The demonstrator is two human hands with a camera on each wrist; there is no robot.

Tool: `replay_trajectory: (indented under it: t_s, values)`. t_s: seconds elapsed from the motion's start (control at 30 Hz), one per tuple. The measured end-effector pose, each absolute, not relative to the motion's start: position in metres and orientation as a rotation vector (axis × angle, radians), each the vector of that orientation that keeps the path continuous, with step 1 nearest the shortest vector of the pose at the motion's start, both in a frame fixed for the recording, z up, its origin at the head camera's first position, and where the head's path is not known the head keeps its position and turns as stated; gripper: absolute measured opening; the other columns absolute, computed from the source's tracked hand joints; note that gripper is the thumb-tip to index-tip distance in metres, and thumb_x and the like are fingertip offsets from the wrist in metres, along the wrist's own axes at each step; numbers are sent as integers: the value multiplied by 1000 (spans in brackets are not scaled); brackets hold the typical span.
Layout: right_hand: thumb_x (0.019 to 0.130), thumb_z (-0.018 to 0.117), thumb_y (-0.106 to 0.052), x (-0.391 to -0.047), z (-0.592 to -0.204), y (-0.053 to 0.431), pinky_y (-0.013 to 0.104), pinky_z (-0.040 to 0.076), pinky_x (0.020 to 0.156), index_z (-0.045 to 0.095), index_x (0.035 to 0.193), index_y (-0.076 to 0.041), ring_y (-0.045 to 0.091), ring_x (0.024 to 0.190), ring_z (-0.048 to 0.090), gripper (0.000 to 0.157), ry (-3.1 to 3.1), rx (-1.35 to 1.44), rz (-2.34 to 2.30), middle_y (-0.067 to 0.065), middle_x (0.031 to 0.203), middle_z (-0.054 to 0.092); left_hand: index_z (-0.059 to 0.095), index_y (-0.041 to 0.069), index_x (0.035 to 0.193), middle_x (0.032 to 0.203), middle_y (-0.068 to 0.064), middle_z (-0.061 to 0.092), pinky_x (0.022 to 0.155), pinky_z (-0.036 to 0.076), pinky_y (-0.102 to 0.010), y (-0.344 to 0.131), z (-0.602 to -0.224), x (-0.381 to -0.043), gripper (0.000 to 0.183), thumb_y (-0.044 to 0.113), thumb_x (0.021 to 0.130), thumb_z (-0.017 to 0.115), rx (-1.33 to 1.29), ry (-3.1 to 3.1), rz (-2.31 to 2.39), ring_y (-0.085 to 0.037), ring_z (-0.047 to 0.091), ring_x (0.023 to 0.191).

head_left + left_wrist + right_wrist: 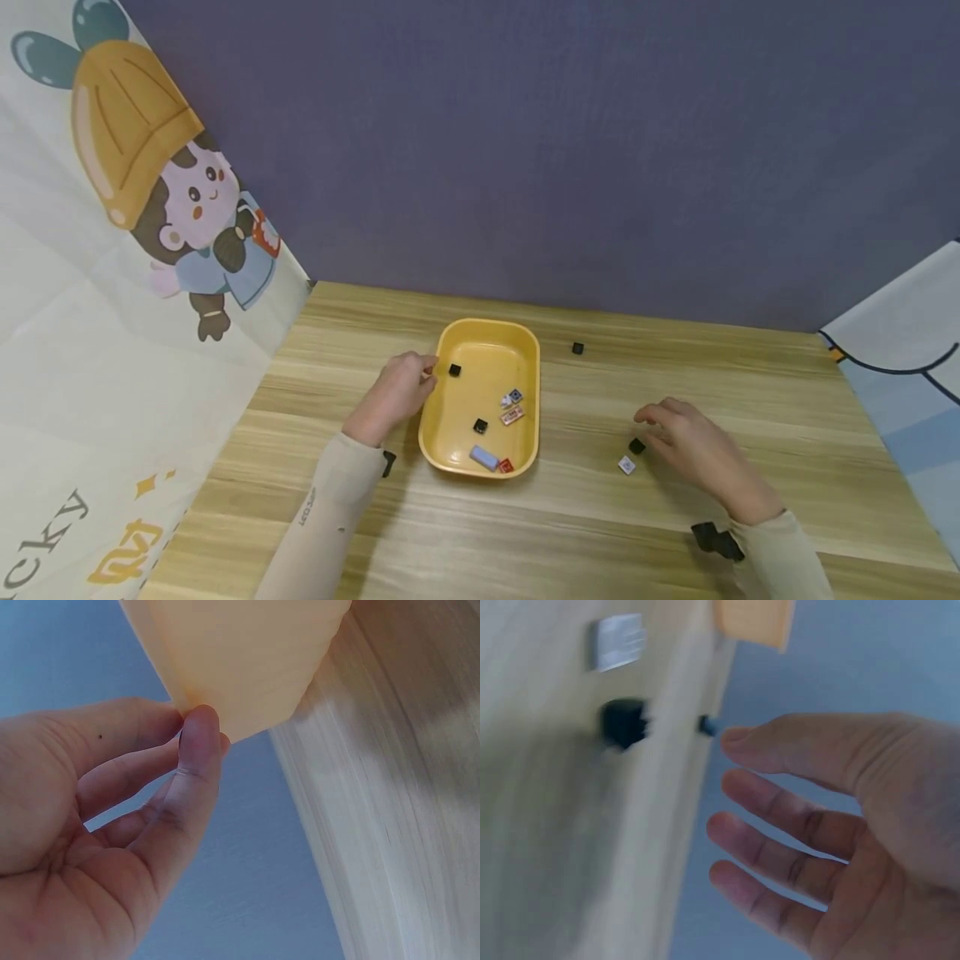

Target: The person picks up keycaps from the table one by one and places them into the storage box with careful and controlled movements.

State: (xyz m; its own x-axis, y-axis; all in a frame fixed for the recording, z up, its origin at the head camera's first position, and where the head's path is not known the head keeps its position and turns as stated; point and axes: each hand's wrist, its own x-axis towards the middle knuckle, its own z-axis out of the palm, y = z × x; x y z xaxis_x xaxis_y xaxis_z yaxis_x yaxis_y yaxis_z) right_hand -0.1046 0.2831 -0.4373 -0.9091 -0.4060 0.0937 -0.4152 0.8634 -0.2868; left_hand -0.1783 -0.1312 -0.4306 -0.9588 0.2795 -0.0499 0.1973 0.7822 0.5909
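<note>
A yellow plastic tray [468,398] stands on the table with several small blocks inside. My left hand [396,390] pinches its left rim between thumb and fingers, as the left wrist view shows at close range. To the right of the tray, my right hand [693,446] hovers low over the table, its fingers loosely bent and holding nothing. Just beside its fingertips lie a small black block [637,446] and a white printed block [626,465]. In the right wrist view both the black block [624,722] and the white one [619,642] look blurred.
Behind the tray's right corner sits another black block [577,348]. Inside the tray are black blocks [480,426], a light blue bar [484,457], and a red block [506,466]. A dark blue-grey panel [547,167] rises along the wooden table's back edge.
</note>
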Motion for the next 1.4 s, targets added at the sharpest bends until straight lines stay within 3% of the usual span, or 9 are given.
replay_trajectory:
  t_s: [0.43, 0.7, 1.0, 1.4]
  values:
    - [81, 74, 7, -111, -473, 299, 44, 59, 79, 71, 108, -8, 21, 89, 64, 31, -3039, 707, 574, -3, 94, 64, 61, -7, 130, 114, -21, 65, 72, 61, -24, -130, -430, -181, 37, -1, 94, 66, 368, 2837, 916, -27, 68, 96]
    - [83, 76, 0, -110, -476, 298, 46, 58, 80, 71, 105, -10, 23, 90, 64, 25, -3079, 681, 573, -4, 94, 63, 61, -8, 130, 113, -21, 66, 72, 61, -25, -130, -431, -181, 37, -1, 94, 66, 370, 2835, 913, -28, 68, 96]
    - [85, 77, -8, -110, -476, 296, 53, 56, 86, 70, 107, -5, 32, 97, 66, 23, -3089, 587, 546, 6, 101, 68, 61, -7, 131, 113, -20, 66, 73, 61, -25, -131, -430, -179, 37, 0, 95, 66, 356, 2822, 926, -27, 67, 96]
    - [85, 78, -7, -114, -460, 286, 42, 59, 70, 70, 105, -5, 23, 85, 65, 21, -2985, 648, 544, 2, 95, 66, 61, -6, 131, 114, -20, 66, 72, 61, -24, -131, -431, -179, 37, 0, 94, 66, 356, 2824, 927, -27, 68, 96]
